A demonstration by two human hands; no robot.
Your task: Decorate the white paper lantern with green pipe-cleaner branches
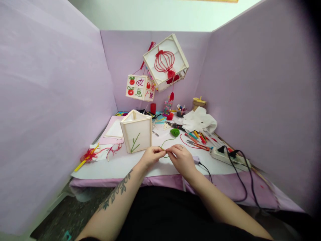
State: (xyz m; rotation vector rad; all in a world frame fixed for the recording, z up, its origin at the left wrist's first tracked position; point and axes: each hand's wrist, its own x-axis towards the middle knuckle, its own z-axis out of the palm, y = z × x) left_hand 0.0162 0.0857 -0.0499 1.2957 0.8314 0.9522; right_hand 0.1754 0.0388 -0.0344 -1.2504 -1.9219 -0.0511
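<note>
Both hands meet over the front of the table, fingertips pinched on a thin green yarn strand (165,141). My left hand (152,156) and my right hand (181,158) are nearly touching, with a small bend of the strand below them. From there the yarn curves back to a green ball of yarn (175,132). Just left of my left hand stands a white paper lantern (140,134) with a wooden stick frame, open on top. Green yarn forms a branching stem on its front panel.
Two decorated lanterns hang behind, one with a red lantern design (164,62), one with coloured characters (139,87). Scissors (199,145), markers (198,136), crumpled white paper (199,119) and a power strip (229,158) with black cables lie right. Red yarn scraps (89,155) lie left.
</note>
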